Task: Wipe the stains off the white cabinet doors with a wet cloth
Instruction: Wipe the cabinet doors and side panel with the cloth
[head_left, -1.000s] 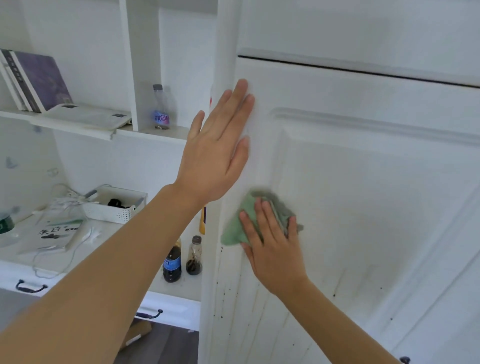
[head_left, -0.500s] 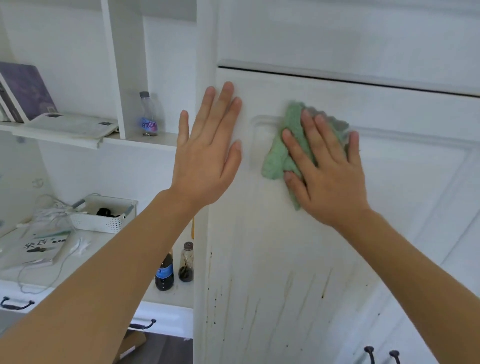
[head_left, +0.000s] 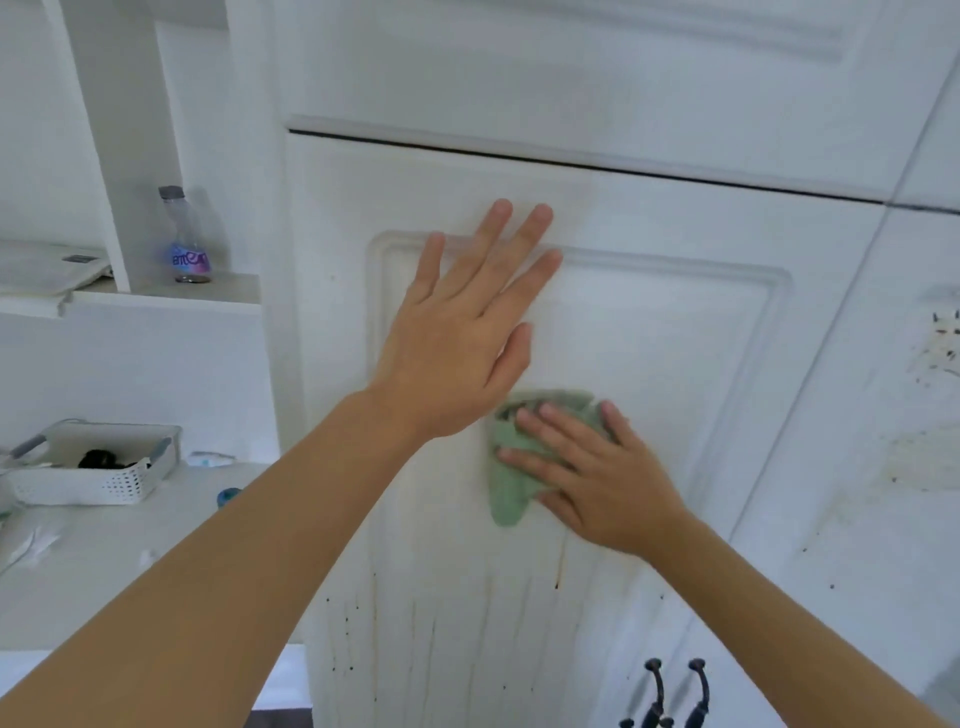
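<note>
head view —
a: where's the cloth (head_left: 511, 486)?
b: green, bunched flat against the door (head_left: 649, 364), about mid-panel, under the right hand (head_left: 597, 478). fingers straight and spread over it, pressing it to the panel, a tail of cloth hanging out below the thumb.
a: and the left hand (head_left: 462, 338)?
b: flat on the same door just above the cloth, fingers straight and slightly apart, holding nothing.
a: stains (head_left: 415, 639)?
b: dark drip streaks and specks low on the door, below the cloth. more specks on the next door (head_left: 883, 441) to the right. two dark handles (head_left: 675, 691) at the bottom.
a: containers?
b: white perforated basket (head_left: 93, 467) on the counter (head_left: 104, 561) to the left, something black inside, too blurred to name. a clear bottle (head_left: 183, 236) with a grey cap stands on the shelf (head_left: 171, 296) above; can't tell what's in it.
</note>
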